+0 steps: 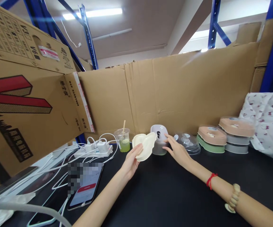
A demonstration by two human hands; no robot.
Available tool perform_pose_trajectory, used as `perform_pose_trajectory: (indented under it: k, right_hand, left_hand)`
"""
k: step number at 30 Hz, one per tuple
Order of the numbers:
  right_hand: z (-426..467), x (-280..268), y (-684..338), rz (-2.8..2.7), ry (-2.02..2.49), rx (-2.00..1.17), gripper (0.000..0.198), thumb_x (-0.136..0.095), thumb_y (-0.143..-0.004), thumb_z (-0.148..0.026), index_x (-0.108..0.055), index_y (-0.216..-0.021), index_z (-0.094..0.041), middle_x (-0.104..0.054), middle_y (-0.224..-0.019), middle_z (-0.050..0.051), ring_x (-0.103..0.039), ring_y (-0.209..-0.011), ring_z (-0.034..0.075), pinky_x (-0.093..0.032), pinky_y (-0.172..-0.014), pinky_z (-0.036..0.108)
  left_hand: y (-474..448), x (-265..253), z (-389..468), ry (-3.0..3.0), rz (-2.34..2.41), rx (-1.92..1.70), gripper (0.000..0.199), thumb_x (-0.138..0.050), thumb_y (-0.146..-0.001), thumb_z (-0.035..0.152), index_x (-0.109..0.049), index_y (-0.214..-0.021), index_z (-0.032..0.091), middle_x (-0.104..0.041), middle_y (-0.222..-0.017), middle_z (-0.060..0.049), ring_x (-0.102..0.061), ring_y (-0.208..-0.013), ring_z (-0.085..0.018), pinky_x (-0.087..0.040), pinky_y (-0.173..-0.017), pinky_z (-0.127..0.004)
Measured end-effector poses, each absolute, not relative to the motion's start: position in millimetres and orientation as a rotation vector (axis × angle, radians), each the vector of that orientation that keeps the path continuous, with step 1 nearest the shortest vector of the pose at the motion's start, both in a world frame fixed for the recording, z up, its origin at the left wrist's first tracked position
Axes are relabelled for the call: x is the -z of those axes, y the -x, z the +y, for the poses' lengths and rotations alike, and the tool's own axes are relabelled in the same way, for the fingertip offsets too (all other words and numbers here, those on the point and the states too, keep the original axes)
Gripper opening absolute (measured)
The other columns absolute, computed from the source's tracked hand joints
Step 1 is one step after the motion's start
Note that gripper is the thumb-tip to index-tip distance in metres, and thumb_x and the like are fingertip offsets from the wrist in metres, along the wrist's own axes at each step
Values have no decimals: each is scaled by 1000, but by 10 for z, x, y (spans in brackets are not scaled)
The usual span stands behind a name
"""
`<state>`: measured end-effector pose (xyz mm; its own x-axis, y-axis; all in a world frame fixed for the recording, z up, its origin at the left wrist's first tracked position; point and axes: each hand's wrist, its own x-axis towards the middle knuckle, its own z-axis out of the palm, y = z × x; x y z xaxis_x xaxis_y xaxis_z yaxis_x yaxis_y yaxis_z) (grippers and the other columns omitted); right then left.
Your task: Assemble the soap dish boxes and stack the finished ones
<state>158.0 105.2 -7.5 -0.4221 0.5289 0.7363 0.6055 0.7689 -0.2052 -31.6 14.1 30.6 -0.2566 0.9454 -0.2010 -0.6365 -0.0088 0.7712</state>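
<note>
My left hand (134,160) is closed on a cream-coloured, wavy-edged shallow dish (146,148), thumb on its face and fingers behind. The dish is tilted up in front of me. My right hand (177,153) reaches toward a white rounded piece with a dark opening (159,133), which sits on a translucent grey container (159,149). The fingers of this hand are stretched out and apart at the piece's right edge; whether they touch it I cannot tell. Part of the piece and container is hidden behind the dish.
Clear plastic covers (188,144) lie right of the white piece. Beyond stand stacks of pink (212,136), green (211,147) and grey containers (236,148). At left are a drink cup (124,145), a power strip (98,151), white cables and a phone (88,186). Cardboard (174,91) walls the back.
</note>
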Motion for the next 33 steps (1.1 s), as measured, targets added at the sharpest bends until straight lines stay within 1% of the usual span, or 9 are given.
perform_pose_trajectory:
  k: [3, 5, 9, 14, 17, 22, 25, 29, 33]
  right_hand:
    - [1030, 64, -1565, -2144, 858, 71, 13, -48, -85, -21, -51, -98, -21, -63, -104, 8, -67, -83, 22, -56, -65, 32]
    - [1036, 46, -1569, -2144, 863, 43, 12, -50, -84, -20, -51, -96, -22, -64, -97, 6, -67, -81, 22, -55, -63, 32]
    - [1086, 4, -1624, -2058, 850, -25, 8, -53, -82, -20, -50, -89, -21, -64, -97, 7, -66, -84, 22, -55, -68, 34]
    - [1074, 6, -1696, -2109, 791, -89, 5, -54, -81, -20, -51, -85, -21, -64, -100, 8, -64, -93, 23, -53, -75, 36]
    - [1040, -10, -1649, -2117, 800, -78, 5, -52, -82, -18, -52, -87, -21, -64, -100, 8, -62, -100, 24, -51, -78, 36]
    - [1095, -277, -1492, -2229, 799, -100, 6, -55, -80, -18, -52, -85, -19, -64, -93, 6, -62, -83, 19, -49, -73, 33]
    - [1136, -497, -1442, -2309, 819, -89, 8, -59, -76, -16, -52, -80, -18, -64, -85, 5, -60, -76, 17, -45, -67, 28]
    - [1128, -660, -1433, -2342, 910, -85, 12, -63, -73, -16, -51, -75, -18, -64, -77, 2, -58, -69, 15, -41, -62, 25]
    - [1100, -664, -1440, -2370, 932, -1, 12, -63, -74, -17, -51, -72, -19, -64, -74, 2, -58, -66, 15, -39, -59, 23]
  left_hand:
    - [296, -296, 130, -445, 941, -1605, 48, -54, -76, -2, -52, -121, 11, -69, -79, -5, -63, -53, -9, -50, -50, -14]
    - [294, -309, 125, -430, 904, -1576, 55, -50, -75, -3, -45, -129, 10, -70, -85, -8, -65, -56, -11, -52, -52, -16]
    - [320, -352, 136, -343, 828, -1484, 57, -40, -74, -2, -38, -131, -2, -69, -88, -16, -67, -63, -16, -53, -55, -18]
    - [297, -318, 134, -372, 797, -1456, 63, -39, -65, -1, -42, -129, -3, -69, -92, -16, -68, -79, -21, -56, -70, -27]
    - [278, -274, 126, -405, 844, -1487, 60, -40, -65, 1, -47, -124, -2, -70, -89, -15, -68, -82, -22, -56, -74, -31]
    - [312, -255, 142, -405, 928, -1494, 47, -44, -68, 6, -56, -114, 1, -70, -77, -12, -68, -78, -23, -56, -73, -33]
    - [334, -256, 157, -389, 955, -1522, 39, -44, -73, 8, -57, -109, 3, -70, -73, -10, -68, -73, -22, -55, -73, -33]
    - [333, -258, 161, -372, 982, -1541, 33, -43, -76, 10, -59, -105, 3, -69, -72, -10, -68, -71, -20, -55, -72, -32]
    - [323, -248, 168, -386, 933, -1538, 29, -40, -82, 16, -61, -100, 5, -70, -76, -11, -68, -76, -21, -55, -74, -32]
